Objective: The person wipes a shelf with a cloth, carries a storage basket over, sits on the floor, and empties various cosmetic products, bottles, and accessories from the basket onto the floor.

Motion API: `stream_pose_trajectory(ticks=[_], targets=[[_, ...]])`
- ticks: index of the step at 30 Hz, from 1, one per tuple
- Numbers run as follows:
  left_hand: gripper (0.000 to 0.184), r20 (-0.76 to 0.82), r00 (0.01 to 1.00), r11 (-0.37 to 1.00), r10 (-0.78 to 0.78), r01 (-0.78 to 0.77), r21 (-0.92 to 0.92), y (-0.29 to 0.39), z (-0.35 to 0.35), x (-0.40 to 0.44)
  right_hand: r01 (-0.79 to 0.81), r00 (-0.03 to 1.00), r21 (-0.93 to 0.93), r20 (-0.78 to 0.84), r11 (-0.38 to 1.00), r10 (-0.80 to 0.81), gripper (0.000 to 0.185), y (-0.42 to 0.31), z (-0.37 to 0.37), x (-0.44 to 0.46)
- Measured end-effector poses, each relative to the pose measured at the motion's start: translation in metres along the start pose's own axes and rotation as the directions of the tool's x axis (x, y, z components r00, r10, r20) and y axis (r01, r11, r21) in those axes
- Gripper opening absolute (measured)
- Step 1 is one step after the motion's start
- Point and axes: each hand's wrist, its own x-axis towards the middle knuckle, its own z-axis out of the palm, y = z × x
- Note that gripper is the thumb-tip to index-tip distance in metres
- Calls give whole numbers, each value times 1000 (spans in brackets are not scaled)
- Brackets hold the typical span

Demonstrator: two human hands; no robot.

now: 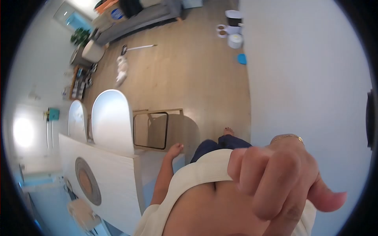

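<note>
My right hand is raised close to the camera, in front of my cream top. Several of its fingers are curled, while the thumb sticks out to the side and the index finger reaches towards the bottom edge, its tip out of frame. Nothing shows in it, and a thin gold bracelet circles the wrist. My left hand hangs low at my side beside the white table. Its fingers look loosely closed, with no object visible in them.
White chairs stand along the table, which bears a round mat. A plain wall runs close on my right. On the wooden floor are a white cat, a long-handled cleaner and pet bowls. A grey sofa stands beyond.
</note>
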Motion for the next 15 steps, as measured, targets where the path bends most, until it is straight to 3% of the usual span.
stream_pose_trajectory(ticks=[1,2,4,6,8,12,15], targets=[[40,20,996,987,-93,89,135,-15,-3,4,-223,975,-52,-23,974,222,61,-7,-30,6],[40,31,984,951,-178,164,262,-29,-8,11,-338,941,-69,-13,938,338,55,2,-50,11],[38,-181,984,998,1,-12,-60,-61,-2,8,-495,867,-90,26,864,498,49,24,-94,22],[39,-51,948,933,-314,298,-202,-52,-6,13,-503,857,-72,83,861,508,46,56,-148,48],[39,44,886,858,-462,459,-231,-57,-7,30,-506,852,-61,124,861,509,43,89,-190,68],[40,126,863,838,-489,505,-207,-58,-46,99,-506,844,-68,164,860,510,37,163,-269,116],[41,104,865,843,-491,501,-197,-44,-110,180,-521,826,-57,219,851,520,33,216,-323,157]])
